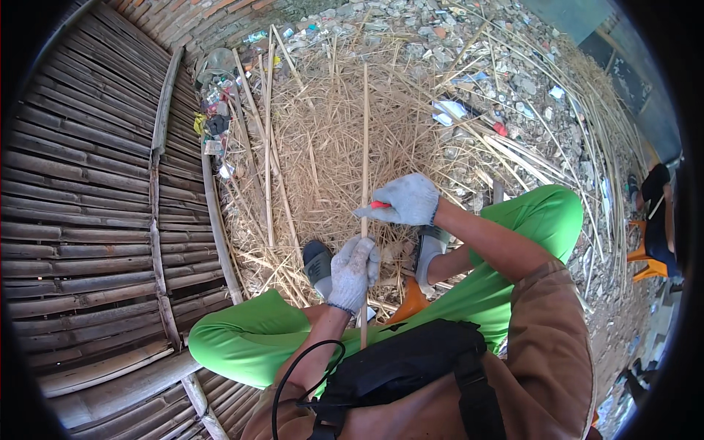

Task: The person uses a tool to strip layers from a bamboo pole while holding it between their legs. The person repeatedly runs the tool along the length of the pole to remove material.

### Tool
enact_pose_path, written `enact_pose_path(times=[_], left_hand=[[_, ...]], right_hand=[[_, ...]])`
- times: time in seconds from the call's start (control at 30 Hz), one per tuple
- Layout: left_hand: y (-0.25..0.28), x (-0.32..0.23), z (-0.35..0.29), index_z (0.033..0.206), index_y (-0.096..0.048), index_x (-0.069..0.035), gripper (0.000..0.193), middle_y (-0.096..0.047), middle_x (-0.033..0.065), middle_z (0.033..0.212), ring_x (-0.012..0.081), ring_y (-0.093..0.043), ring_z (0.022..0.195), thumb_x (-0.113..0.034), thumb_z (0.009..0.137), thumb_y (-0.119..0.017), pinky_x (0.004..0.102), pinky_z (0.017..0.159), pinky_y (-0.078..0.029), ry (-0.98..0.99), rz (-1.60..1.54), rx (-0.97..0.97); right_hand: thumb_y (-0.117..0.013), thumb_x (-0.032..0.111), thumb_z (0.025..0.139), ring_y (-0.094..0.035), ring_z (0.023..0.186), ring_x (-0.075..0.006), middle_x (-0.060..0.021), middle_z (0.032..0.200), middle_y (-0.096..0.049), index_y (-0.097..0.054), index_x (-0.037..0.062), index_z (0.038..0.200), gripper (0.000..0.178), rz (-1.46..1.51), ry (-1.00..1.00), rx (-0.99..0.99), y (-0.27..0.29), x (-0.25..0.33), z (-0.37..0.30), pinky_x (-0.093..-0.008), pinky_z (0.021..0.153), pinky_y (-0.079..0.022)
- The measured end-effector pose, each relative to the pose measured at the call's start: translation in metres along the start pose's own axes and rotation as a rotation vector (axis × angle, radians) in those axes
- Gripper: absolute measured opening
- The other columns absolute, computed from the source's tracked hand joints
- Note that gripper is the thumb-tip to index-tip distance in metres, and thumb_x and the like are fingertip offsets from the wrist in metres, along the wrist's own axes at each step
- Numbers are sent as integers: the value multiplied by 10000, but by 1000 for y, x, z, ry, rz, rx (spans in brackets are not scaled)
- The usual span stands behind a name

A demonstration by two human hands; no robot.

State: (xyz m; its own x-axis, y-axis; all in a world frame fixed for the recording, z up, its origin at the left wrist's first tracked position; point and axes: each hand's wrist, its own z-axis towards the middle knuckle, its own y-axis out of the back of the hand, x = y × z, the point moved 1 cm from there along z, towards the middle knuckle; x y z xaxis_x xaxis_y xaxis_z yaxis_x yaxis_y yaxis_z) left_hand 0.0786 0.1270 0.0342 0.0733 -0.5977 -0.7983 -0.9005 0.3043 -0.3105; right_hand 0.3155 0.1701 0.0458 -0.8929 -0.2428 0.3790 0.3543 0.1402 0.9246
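A long, thin bamboo strip stands upright in the picture, running from the straw pile down to my lap. My left hand, in a pale knitted work glove, is closed around its lower part. Just above, my gloved right hand is closed on a small knife. Only a bit of its red handle and a greyish tip show, and this tip lies against the strip. The palm hides the rest of the handle.
Straw-like shavings cover the ground ahead, with loose bamboo strips at their left. A slatted bamboo wall rises on the left. Rubble and litter lie at the far right. At the right edge, a person sits on an orange stool.
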Motion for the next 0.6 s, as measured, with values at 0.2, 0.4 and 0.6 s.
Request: enact_pose_path(times=[0.2, 0.4, 0.6], left_hand=[[-2, -6, -3, 1270, -640, -7, 305, -605, 4, 788, 86, -466, 533, -271, 1119, -651, 257, 460, -394, 7, -30, -14], [9, 5, -8, 1302, -668, 12, 323, -648, 14, 802, 81, -510, 513, -260, 1131, -635, 256, 435, -400, 8, -47, -39], [13, 5, 0, 1285, -670, 14, 321, -651, 12, 813, 75, -505, 518, -268, 1137, -632, 250, 440, -405, -37, -64, -43]], right_hand=[[-616, 684, 1020, -721, 661, -349, -106, 719, -704, -717, 166, 790, 576, 48, 62, -181, -6, -17, -2, -489, 580, -555], [-519, 709, 1055, -757, 844, -406, -174, 883, -766, -764, 122, 946, 645, 153, -66, 132, -7, -6, 1, -540, 760, -589], [-500, 660, 1077, -761, 917, -358, -229, 925, -749, -782, 24, 1059, 695, 712, -216, 450, -22, -10, 0, -490, 851, -577]])
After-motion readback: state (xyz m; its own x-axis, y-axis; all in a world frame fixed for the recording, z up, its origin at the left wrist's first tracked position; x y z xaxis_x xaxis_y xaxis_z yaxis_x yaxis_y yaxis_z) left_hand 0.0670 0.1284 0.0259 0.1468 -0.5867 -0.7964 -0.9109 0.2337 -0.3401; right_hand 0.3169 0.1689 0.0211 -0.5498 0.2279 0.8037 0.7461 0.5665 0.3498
